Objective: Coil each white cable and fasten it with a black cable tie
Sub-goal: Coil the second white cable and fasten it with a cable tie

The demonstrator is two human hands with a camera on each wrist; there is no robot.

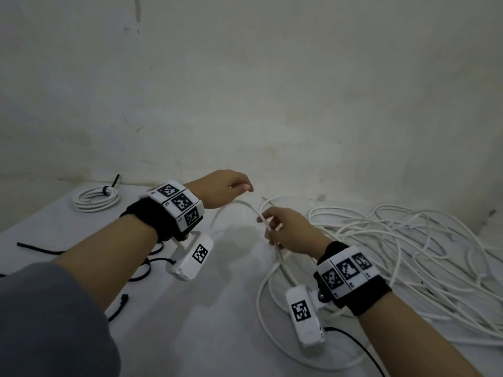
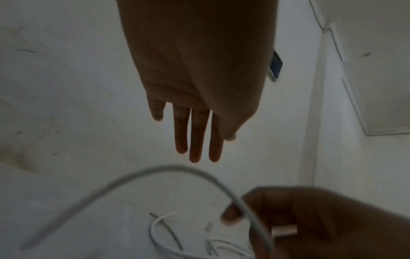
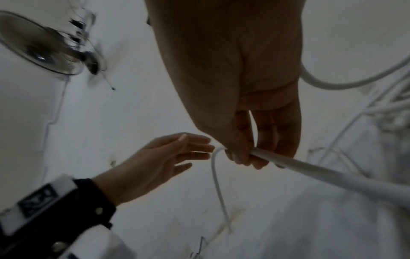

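Observation:
My right hand grips a white cable that arcs up and left from its fingers, with the free end hanging towards the table. The right wrist view shows thumb and fingers pinching this cable. My left hand hovers just beyond the arc, fingers straight, holding nothing and a little apart from the cable. A finished coil bound with a black tie lies at the far left. Black cable ties lie loose under my left forearm.
A big tangle of loose white cable covers the right side of the white table. The wall rises just behind the table. Another black tie lies under my right wrist. A fan shows in the right wrist view.

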